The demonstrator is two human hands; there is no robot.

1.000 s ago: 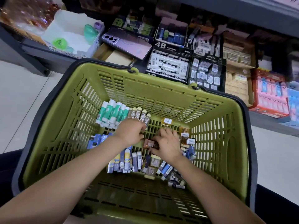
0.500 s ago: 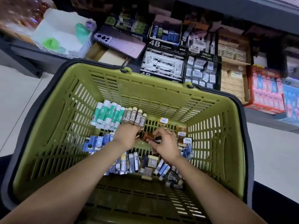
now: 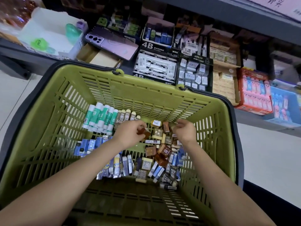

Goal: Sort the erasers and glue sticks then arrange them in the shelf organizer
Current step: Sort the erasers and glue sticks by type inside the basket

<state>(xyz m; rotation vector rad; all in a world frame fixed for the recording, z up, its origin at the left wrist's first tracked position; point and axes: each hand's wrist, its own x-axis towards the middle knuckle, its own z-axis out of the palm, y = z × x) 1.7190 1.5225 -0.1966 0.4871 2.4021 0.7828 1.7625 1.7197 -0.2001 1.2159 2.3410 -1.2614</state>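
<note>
Head view: left hand (image 3: 128, 137) pinching brown eraser (image 3: 144, 133) low in basket (image 3: 146, 98); right hand (image 3: 185, 133) fingers curled, can't tell if holding anything. I'd park it with other brown ones, clear of glue sticks (image 3: 101, 119)

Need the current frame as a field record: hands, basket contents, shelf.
left hand: pinches a brown eraser
right hand: fingers curled, hold unclear
basket: green, slatted
glue sticks: in a row, far-left corner of basket
2B erasers: in a row beside the glue sticks
loose erasers: mixed heap, right of centre
shelf boxes: behind the basket, stocked
</note>
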